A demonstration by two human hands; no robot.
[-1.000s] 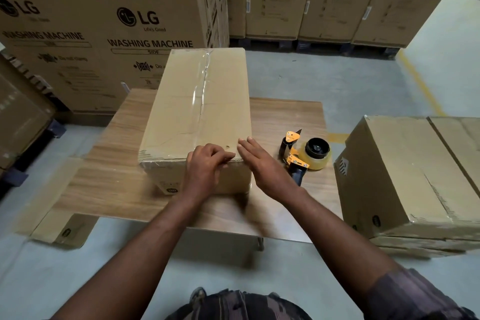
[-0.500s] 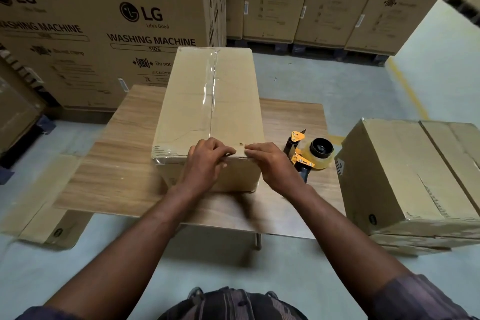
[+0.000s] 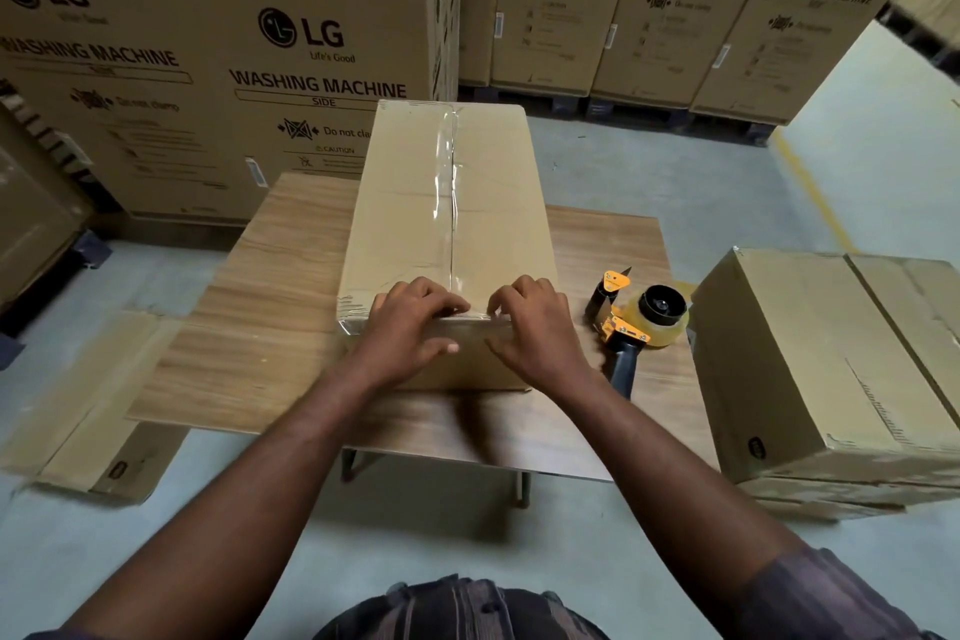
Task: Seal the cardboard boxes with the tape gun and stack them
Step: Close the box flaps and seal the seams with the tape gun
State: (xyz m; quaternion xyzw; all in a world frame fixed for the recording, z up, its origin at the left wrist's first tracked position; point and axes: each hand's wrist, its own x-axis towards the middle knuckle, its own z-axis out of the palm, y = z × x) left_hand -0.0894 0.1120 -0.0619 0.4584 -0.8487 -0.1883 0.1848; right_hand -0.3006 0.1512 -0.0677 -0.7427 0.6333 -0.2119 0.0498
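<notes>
Since the cardboard box [image 3: 447, 203] lies on the wooden table [image 3: 249, 327] with its long axis running straight away from the person, its near short edge sits right under both hands, and neither has the shorter reach. The left hand [image 3: 410, 327] and right hand [image 3: 535, 327] flank the clear tape strip [image 3: 448, 182] along the centre seam. Each has its fingers curled over the top edge and its thumb down on the front face, clamping that edge. They look to be rubbing the tape's end flat, though blur there hides the end itself. The tape gun [image 3: 639, 322] lies released on the table just beside the right hand, handle toward the person, so that hand would reach it first. The stacked boxes [image 3: 831, 353] wait further right, and I judge the box goes there next. A second ago the right hand's fingers lay straight, aimed at the left hand; now they are arched, and the gun has not moved.
</notes>
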